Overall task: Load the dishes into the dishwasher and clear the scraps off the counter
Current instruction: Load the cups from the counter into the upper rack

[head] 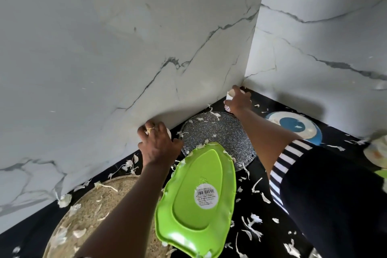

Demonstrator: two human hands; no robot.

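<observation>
An upturned lime-green leaf-shaped plastic tray (196,201) overlaps the speckled grey round plate (217,132) on the black table (326,121); beyond that plate the right hand (238,99) clasps a white cup (230,94); left of it the left hand (159,142) curls around something white; pale vegetable scraps (254,224) lie scattered.

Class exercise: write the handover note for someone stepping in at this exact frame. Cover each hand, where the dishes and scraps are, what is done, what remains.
Left hand: closed on a small white object against the wall.
Right hand: gripping a white cup in the counter corner.
On the black counter: green leaf-shaped tray upside down, overlapping the speckled grey plate; tan round plate at left; blue-and-white plate at right. Pale scraps scattered everywhere.
Done: nothing visibly loaded; dishwasher out of view.
Left: load all the dishes, clear scraps.
</observation>
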